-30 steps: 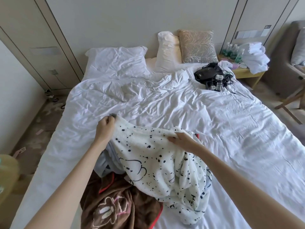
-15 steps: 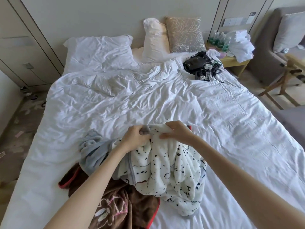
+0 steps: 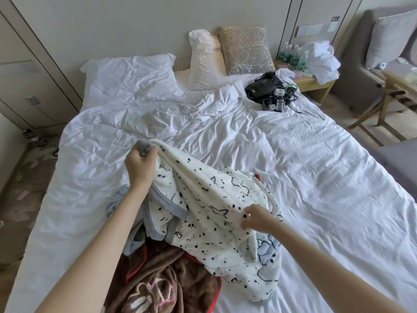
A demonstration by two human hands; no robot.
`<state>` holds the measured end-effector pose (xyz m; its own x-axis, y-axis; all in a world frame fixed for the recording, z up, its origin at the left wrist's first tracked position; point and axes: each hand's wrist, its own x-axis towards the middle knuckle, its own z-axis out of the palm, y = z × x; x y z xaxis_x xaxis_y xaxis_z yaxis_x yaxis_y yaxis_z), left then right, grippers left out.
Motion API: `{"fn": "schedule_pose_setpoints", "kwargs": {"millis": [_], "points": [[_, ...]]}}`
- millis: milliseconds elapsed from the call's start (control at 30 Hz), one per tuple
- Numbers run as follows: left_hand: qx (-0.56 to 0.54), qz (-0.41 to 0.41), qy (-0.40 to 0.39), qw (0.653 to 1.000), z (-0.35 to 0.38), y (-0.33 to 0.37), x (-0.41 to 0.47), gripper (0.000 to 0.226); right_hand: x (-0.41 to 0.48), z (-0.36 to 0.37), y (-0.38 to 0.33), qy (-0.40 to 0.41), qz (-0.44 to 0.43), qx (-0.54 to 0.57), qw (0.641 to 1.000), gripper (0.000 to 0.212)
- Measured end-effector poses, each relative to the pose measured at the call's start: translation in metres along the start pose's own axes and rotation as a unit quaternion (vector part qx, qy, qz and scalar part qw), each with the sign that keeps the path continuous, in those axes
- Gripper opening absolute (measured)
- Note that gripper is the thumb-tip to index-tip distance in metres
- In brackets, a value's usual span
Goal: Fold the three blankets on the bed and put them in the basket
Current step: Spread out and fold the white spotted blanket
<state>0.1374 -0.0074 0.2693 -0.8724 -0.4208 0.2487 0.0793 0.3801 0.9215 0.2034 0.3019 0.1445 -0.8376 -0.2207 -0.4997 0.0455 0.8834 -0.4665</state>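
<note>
At the foot end of the bed (image 3: 316, 172), w/ the blankets heaped close to me, both hands are on the white spotted blanket (image 3: 209, 195). L hand (image 3: 141, 164) is fisted round its grey-trimmed corner, held up & out toward the pillows. R hand (image 3: 257, 219) pinches the same edge nearer my body, fingers curled over the rim. So the stretch of edge btwn them runs on a slant, far-left to near-right, and it sags, not taut.

Rest of the blanket bunches below and to the right of the R hand, lying partly over the brown blanket (image 3: 167, 279), which sits nearest me. Grey cloth (image 3: 117, 203) pokes out beside my L forearm. It's prob the third blanket, but can't tell for sure. Basket isn't in view.

My read: I'm hunting the second corner, and folding hasn't begun. That corner should lie further along the edge past the R hand, i.e. toward near-right. So R is the hand to slide along it, w/ L as anchor on its corner. Risk: a pull drags the brown one along, since they touch.
</note>
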Motion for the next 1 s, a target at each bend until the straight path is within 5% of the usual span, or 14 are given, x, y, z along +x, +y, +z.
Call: {"fn": "schedule_pose_setpoints", "kwargs": {"millis": [167,533,1000], "points": [[-0.017,-0.06,0.075,0.995,-0.004,-0.004,0.013,0.032,-0.01,-0.001,0.042,-0.037,0.032,-0.181,0.982,0.011],[0.003,-0.062,0.126,0.99,0.002,-0.026,0.027,0.025,-0.019,-0.005,0.089,-0.013,0.105,-0.271,0.957,0.028],[0.125,-0.109,0.129,0.978,0.012,-0.058,0.012,0.013,-0.019,-0.043,0.101,0.217,0.302,-0.166,0.913,0.024]]}}
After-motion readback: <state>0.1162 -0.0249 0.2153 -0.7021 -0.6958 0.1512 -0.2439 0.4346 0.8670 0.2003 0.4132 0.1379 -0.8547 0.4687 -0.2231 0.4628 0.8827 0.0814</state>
